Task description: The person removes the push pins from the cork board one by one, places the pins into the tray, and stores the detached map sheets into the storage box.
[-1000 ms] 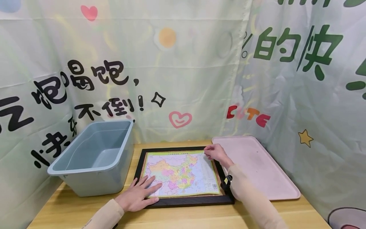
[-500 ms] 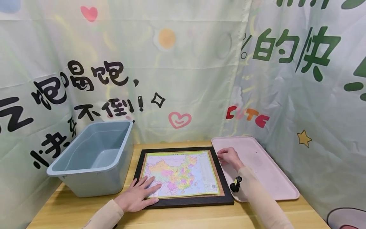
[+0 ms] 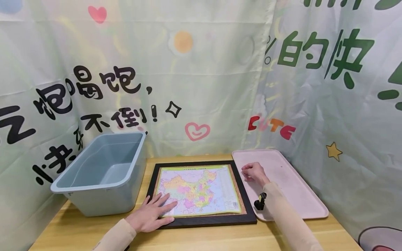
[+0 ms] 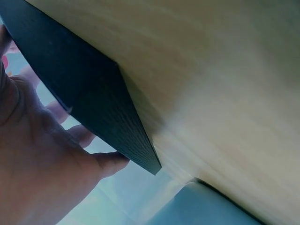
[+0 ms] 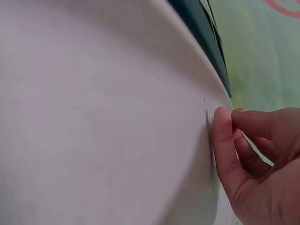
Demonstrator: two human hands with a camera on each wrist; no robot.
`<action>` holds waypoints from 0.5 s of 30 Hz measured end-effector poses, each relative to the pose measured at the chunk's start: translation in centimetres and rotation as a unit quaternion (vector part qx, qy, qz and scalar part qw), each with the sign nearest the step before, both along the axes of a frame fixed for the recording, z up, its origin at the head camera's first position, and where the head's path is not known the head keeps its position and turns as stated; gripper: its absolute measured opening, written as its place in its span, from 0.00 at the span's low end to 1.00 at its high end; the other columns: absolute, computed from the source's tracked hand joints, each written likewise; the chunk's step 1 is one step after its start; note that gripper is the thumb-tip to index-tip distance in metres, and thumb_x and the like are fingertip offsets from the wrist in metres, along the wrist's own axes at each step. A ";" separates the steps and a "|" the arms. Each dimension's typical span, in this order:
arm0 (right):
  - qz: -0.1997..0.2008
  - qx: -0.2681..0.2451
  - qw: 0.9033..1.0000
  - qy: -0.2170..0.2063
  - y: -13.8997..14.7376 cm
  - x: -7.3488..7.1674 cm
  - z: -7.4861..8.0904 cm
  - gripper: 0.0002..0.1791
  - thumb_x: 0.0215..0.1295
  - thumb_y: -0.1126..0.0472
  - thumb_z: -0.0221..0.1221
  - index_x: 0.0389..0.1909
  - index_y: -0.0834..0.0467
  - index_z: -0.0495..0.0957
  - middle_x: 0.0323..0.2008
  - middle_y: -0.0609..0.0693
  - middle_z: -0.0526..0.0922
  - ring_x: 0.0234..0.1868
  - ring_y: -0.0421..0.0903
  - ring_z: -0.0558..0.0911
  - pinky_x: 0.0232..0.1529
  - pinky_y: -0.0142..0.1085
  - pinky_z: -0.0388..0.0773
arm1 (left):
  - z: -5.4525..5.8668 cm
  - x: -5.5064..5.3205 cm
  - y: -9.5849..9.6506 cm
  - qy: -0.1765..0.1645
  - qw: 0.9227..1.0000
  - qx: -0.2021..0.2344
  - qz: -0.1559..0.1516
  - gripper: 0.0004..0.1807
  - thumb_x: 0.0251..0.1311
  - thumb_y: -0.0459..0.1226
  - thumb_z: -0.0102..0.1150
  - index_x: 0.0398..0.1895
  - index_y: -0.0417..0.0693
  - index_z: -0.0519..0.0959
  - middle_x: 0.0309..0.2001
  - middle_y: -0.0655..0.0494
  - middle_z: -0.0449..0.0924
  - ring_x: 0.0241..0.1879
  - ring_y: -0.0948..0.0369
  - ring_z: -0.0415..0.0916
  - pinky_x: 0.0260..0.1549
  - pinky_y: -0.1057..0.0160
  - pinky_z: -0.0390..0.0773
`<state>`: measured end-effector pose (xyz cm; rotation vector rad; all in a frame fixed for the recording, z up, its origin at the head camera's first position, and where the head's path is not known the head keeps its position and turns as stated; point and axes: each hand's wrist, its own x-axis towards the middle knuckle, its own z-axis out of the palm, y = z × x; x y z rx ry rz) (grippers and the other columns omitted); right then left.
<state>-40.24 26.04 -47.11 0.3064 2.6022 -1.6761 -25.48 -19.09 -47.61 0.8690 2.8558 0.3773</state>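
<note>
A printed map with a yellow-green border lies on a brown board inside a black frame. My left hand rests with spread fingers over the map's lower left corner and the frame's edge. In the left wrist view the thumb shows against the dark frame edge. My right hand is over the left side of a pink tray, its thumb and index fingertips brought together close to the tray surface. I cannot tell whether something small is between them.
A deep blue-grey plastic tub stands left of the frame on the wooden table. A printed cloth hangs behind and along the sides. A tiny dark speck shows on the tray.
My right hand has moved from the map's upper right corner rightwards to the tray, slowing in the last half second. The left hand stays where it was.
</note>
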 end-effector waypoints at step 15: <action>-0.021 0.034 0.999 0.006 1.9 -0.3 0.0 0.09 0.59 0.71 0.64 0.39 0.70 0.83 0.24 0.52 0.82 0.21 0.41 0.79 0.24 0.34 0.82 | -0.1 -0.1 0.0 -0.006 1.000 0.001 0.002 0.33 0.68 0.66 0.39 0.73 0.72 0.62 0.77 0.48 0.54 0.75 0.40 0.48 0.62 0.24 0.45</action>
